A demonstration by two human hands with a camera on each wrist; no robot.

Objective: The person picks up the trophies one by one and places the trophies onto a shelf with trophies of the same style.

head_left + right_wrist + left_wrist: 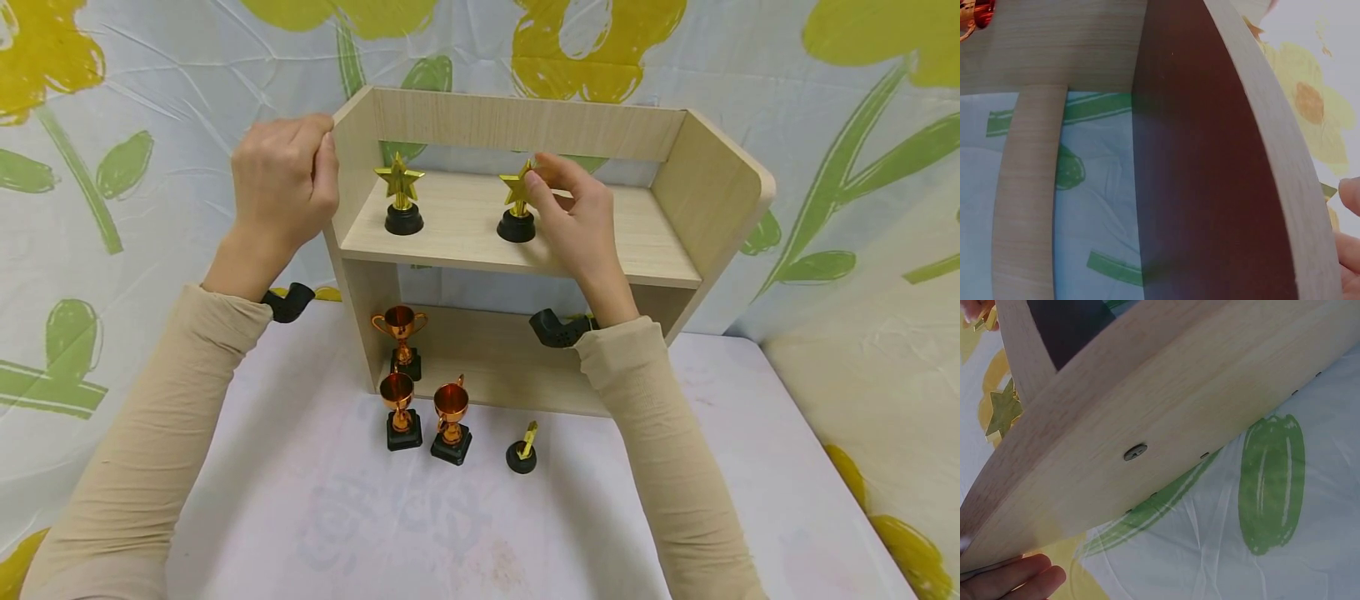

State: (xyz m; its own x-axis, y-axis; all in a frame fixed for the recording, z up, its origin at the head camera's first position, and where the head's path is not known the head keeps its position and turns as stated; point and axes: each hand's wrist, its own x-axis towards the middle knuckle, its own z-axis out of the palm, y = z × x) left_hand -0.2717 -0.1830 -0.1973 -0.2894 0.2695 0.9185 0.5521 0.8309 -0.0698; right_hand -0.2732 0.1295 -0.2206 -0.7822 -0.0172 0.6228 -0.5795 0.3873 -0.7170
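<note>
While gripped by both hands, shelf (525, 250) with two star trophies (401, 200).

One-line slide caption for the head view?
Right hand pinches a gold star trophy on the wooden shelf while left hand grips its side panel.

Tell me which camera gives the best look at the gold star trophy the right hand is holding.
The head view: the star trophy stands whole on the upper shelf, pinched by the right hand. The left wrist view catches only a sliver at its top corner; the right wrist view shows only shelf panels.
</note>
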